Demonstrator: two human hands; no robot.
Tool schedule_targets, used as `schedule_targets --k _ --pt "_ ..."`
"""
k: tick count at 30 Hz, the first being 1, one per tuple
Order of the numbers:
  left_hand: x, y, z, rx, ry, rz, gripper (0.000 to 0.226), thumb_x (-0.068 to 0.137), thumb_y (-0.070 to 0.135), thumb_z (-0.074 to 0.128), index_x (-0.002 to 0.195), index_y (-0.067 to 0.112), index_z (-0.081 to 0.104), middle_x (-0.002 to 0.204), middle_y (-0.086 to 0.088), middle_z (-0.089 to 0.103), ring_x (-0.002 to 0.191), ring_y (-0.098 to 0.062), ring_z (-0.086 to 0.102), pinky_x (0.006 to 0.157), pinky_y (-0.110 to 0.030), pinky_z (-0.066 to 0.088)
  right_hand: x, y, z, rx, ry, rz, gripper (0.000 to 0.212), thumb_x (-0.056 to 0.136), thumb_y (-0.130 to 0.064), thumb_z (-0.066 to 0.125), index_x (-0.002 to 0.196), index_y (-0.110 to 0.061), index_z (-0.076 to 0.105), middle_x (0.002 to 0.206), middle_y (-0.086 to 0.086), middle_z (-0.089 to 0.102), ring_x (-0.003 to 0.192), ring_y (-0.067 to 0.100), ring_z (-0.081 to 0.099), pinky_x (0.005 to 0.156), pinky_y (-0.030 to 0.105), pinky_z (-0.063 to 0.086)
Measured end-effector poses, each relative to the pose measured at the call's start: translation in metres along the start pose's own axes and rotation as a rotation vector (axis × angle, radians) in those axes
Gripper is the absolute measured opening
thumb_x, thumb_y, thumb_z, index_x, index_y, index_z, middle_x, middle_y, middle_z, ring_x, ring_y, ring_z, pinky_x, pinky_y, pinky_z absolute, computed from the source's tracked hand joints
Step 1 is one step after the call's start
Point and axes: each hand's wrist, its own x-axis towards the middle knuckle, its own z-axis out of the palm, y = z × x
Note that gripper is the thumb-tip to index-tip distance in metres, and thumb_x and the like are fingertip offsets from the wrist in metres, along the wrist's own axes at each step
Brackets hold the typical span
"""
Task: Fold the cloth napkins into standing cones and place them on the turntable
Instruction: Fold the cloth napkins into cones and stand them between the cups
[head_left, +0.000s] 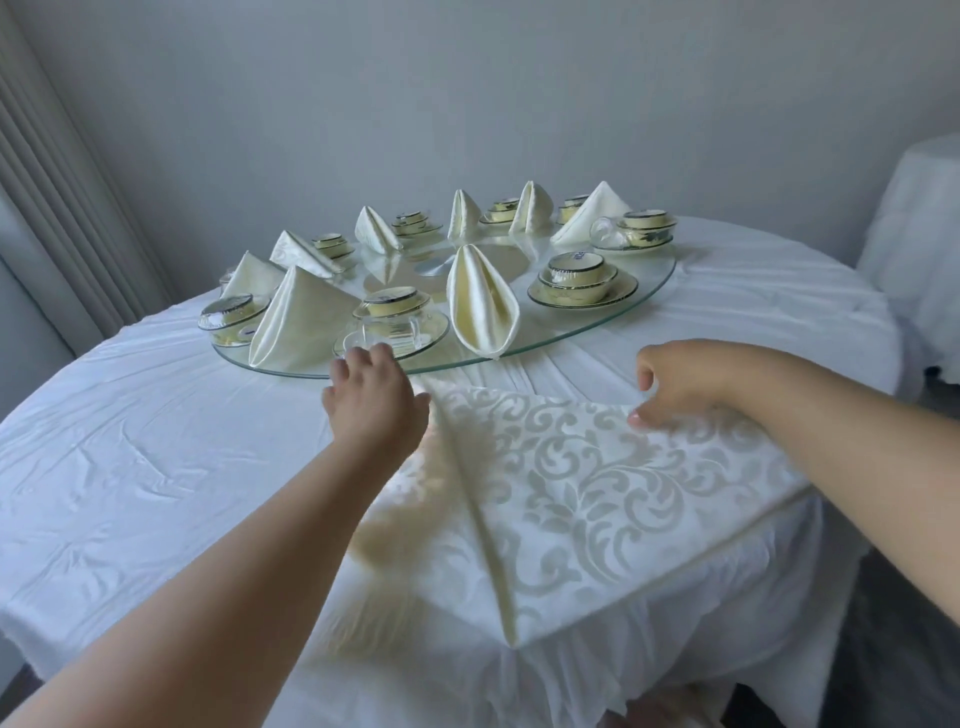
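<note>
Left hand (375, 400) at frame centre, fingers touching the glass turntable (613, 317) rim, gripping nothing. Right hand (675, 382) centre-right, pinching the patterned napkin (597, 493) edge (partly blurred). Standing cones (480, 304) above.

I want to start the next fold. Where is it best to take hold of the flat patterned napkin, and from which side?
Probably at the far corner of the napkin, pinched from above. It lies flat on the tablecloth, so only corners and edges lift easily. The right hand touches its far edge; the left hand hovers near that corner.
</note>
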Motion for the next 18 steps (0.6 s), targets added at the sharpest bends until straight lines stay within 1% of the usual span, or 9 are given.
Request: schedule_targets --k 2,3,5,7,8,10,13,15,18 --pt "-0.031 0.020 -0.011 -0.217 0.141 0.231 0.034 0.090 0.029 0.058 0.120 0.014 0.051 0.118 -0.007 0.052 0.113 -0.026 0.045 0.093 -0.034 0.035 -0.013 0.001 0.008 0.124 0.228 -0.058 0.042 0.081 -0.052 0.067 0.105 -0.022 0.051 0.103 -0.004 0.052 0.100 0.019 0.053 0.084 0.032 0.044" --pt "-0.050 0.031 -0.017 -0.328 0.109 0.356 0.021 0.090 0.023 0.057 0.111 0.018 0.057 0.109 -0.002 0.055 0.104 -0.021 0.049 0.088 -0.029 0.037 -0.019 0.002 0.014 0.201 0.300 -0.093 0.039 0.081 -0.052 0.066 0.103 -0.025 0.050 0.102 -0.006 0.051 0.097 0.017 0.052 0.085 0.033 0.044" --pt "-0.086 0.052 -0.022 -0.416 -0.096 0.597 0.011 0.091 0.020 0.055 0.095 0.024 0.064 0.093 0.006 0.056 0.087 -0.011 0.053 0.076 -0.022 0.039 -0.031 0.009 0.022 0.281 0.307 -0.100 0.036 0.081 -0.053 0.065 0.101 -0.027 0.050 0.100 -0.006 0.053 0.093 0.015 0.052 0.084 0.034 0.045" --pt "-0.109 0.069 -0.018 -0.403 -0.331 0.719 0.015 0.094 0.031 0.053 0.103 0.028 0.065 0.093 0.008 0.055 0.082 -0.008 0.052 0.077 -0.021 0.042 -0.039 0.022 0.022 0.264 0.198 -0.022 0.043 0.081 -0.057 0.063 0.107 -0.025 0.051 0.104 -0.005 0.055 0.094 0.015 0.053 0.084 0.033 0.045" --pt "-0.114 0.074 -0.013 -0.377 -0.428 0.727 0.022 0.094 0.038 0.051 0.111 0.030 0.062 0.094 0.010 0.053 0.083 -0.008 0.052 0.081 -0.023 0.044 -0.041 0.030 0.020 0.232 0.129 0.033 0.047 0.081 -0.058 0.063 0.111 -0.023 0.051 0.107 -0.004 0.055 0.096 0.016 0.054 0.086 0.032 0.045" --pt "-0.120 0.081 -0.008 -0.321 -0.524 0.707 0.033 0.092 0.051 0.049 0.120 0.035 0.056 0.089 0.015 0.046 0.084 -0.010 0.051 0.085 -0.028 0.046 -0.038 0.044 0.012 0.142 0.001 0.116 0.053 0.081 -0.058 0.063 0.113 -0.017 0.054 0.112 -0.001 0.058 0.100 0.019 0.056 0.088 0.033 0.045" --pt "-0.122 0.086 -0.005 -0.278 -0.557 0.680 0.046 0.086 0.066 0.043 0.121 0.040 0.052 0.084 0.015 0.044 0.085 -0.011 0.050 0.085 -0.030 0.046 -0.023 0.064 0.002 0.040 -0.171 0.151 0.052 0.077 -0.062 0.065 0.095 -0.013 0.061 0.100 0.003 0.065 0.089 0.021 0.060 0.079 0.032 0.046" --pt "-0.122 0.087 -0.006 -0.315 -0.588 0.644 0.046 0.085 0.070 0.039 0.119 0.042 0.053 0.086 0.015 0.048 0.088 -0.010 0.053 0.087 -0.032 0.047 -0.018 0.075 -0.005 0.090 -0.285 0.119 0.044 0.076 -0.056 0.070 0.077 -0.013 0.063 0.081 0.002 0.065 0.076 0.021 0.060 0.072 0.030 0.045" --pt "-0.118 0.086 -0.004 -0.387 -0.634 0.603 0.040 0.086 0.071 0.036 0.111 0.046 0.056 0.095 0.016 0.057 0.091 -0.008 0.057 0.089 -0.034 0.048 -0.021 0.094 -0.019 0.275 -0.378 0.055 0.028 0.077 -0.036 0.077 0.075 -0.010 0.068 0.072 0.002 0.067 0.068 0.018 0.062 0.066 0.026 0.049"
